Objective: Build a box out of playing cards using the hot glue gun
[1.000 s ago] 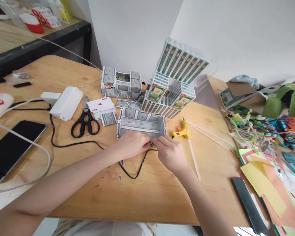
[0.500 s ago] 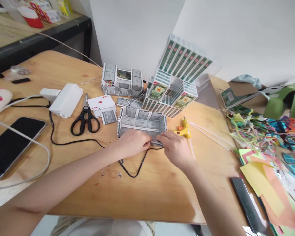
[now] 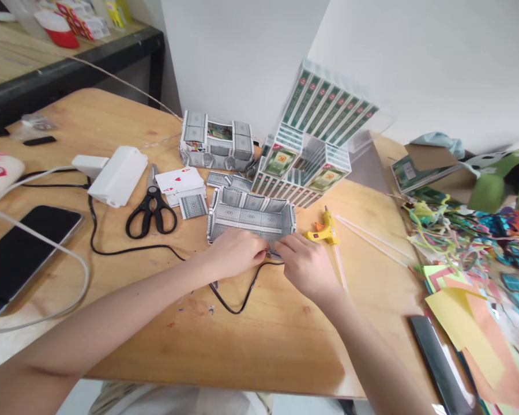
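An open-topped box made of playing cards [image 3: 251, 218] stands in the middle of the table, its grey patterned card backs showing. My left hand [image 3: 239, 253] is closed on the box's near wall, fingers curled over the edge. Close beside it, my right hand [image 3: 306, 262] pinches the same wall near the right corner. The fingertips and the pinched part are mostly hidden. Behind the box lie loose grey-backed cards [image 3: 229, 181]. A yellow glue gun [image 3: 326, 229] rests just right of my right hand.
Left are black scissors [image 3: 150, 216], face-up playing cards [image 3: 180, 181], a white power adapter [image 3: 119, 176] and a phone [image 3: 30, 253]. A second card structure [image 3: 216, 141] and stacked green card boxes [image 3: 303, 150] stand behind. Coloured paper [image 3: 462, 323] lies right. A black cord [image 3: 237, 311] loops in front.
Both hands stay at the near wall of the card box, and my right fingers have shifted slightly. The whole view has moved a little.
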